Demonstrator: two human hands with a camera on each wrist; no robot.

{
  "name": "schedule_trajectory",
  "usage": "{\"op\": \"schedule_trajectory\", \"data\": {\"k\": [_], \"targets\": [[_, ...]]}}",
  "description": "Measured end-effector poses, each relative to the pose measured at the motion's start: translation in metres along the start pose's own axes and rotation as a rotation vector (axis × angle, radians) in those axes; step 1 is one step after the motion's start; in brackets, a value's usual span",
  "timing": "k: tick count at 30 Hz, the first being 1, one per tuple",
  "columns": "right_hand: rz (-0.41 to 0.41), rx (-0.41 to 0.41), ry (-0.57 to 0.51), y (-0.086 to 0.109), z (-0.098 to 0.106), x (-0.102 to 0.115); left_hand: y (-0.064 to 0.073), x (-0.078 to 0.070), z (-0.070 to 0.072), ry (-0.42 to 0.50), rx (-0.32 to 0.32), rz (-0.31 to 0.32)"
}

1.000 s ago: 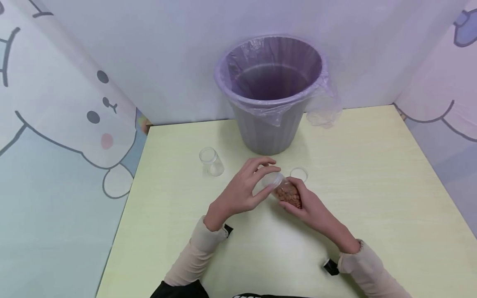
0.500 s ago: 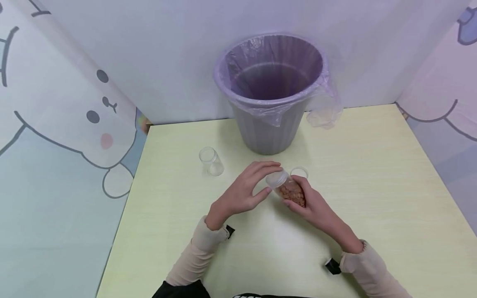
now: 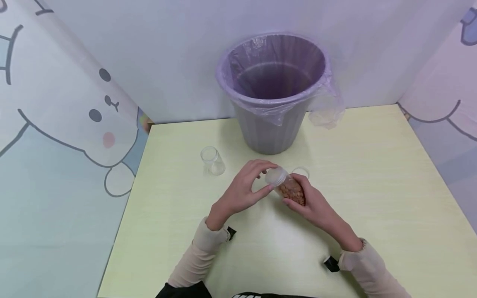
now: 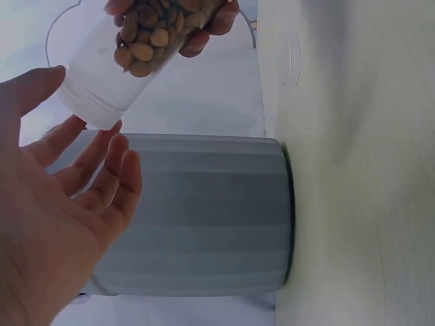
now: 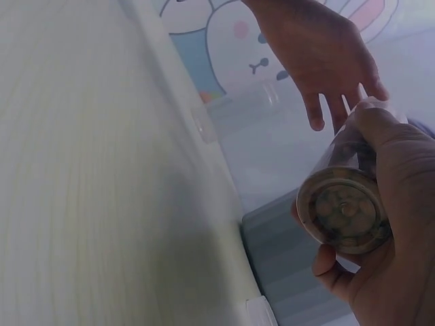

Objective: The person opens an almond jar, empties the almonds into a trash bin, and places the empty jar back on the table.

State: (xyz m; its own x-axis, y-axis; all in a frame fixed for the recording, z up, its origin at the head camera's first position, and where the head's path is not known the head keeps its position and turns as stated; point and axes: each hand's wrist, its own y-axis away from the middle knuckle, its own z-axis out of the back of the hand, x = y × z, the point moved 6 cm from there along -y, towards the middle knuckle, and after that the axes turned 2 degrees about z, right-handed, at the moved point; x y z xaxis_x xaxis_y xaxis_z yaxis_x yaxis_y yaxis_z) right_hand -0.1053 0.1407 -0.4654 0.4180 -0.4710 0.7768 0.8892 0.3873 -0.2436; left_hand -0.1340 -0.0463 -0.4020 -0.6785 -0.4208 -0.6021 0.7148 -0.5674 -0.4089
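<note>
My right hand (image 3: pixel 316 209) grips a clear plastic jar (image 4: pixel 112 51) partly filled with brown almonds (image 3: pixel 292 192). It tilts toward the left, with the base (image 5: pixel 344 210) facing the right wrist camera. A whitish translucent lid (image 3: pixel 276 176) caps the upper left end. Thumb and index finger of my left hand (image 3: pixel 242 190) pinch this lid from opposite sides. The other left fingers (image 4: pixel 126 183) hang loosely bent beside it. Both hands are above the table, in front of the bin.
A grey bin (image 3: pixel 266 132) lined with a purple bag (image 3: pixel 275 99) stands at the table's back. Left of it stands another clear jar (image 3: pixel 214 162), uncapped. A clear round lid (image 3: pixel 306 172) lies on the pale table (image 3: pixel 372 186) behind the right hand.
The jar first shifted slightly right, away from the left fingers, which opened around the lid. Now the left thumb and index finger have closed back onto it.
</note>
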Motion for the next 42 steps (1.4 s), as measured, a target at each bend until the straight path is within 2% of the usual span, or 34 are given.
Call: {"op": "schedule_trajectory", "data": {"k": [7, 11, 14, 18, 22, 25, 34, 42], "targets": [[-0.003, -0.006, -0.014, -0.002, -0.001, 0.0, 0.001, 0.003, 0.0, 0.002, -0.031, 0.007], [0.019, -0.017, -0.003, -0.004, 0.0, 0.002, 0.002, 0.002, -0.001, -0.009, -0.027, 0.008], [0.058, -0.04, 0.001, -0.005, 0.003, 0.003, 0.002, -0.001, -0.003, 0.0, 0.012, 0.001], [0.124, -0.065, -0.016, -0.007, 0.008, 0.006, 0.001, -0.008, -0.006, 0.072, 0.082, -0.027], [0.146, -0.085, -0.008, -0.007, 0.011, 0.005, 0.001, -0.014, -0.01, 0.109, 0.111, -0.058], [0.14, -0.095, -0.002, -0.006, 0.013, 0.004, 0.003, -0.014, -0.012, 0.111, 0.104, -0.054], [0.126, -0.12, -0.024, -0.003, 0.015, 0.005, 0.012, -0.009, -0.013, 0.105, 0.076, 0.012], [0.124, -0.121, -0.028, -0.003, 0.015, 0.007, 0.015, -0.008, -0.01, 0.06, 0.02, 0.019]]}}
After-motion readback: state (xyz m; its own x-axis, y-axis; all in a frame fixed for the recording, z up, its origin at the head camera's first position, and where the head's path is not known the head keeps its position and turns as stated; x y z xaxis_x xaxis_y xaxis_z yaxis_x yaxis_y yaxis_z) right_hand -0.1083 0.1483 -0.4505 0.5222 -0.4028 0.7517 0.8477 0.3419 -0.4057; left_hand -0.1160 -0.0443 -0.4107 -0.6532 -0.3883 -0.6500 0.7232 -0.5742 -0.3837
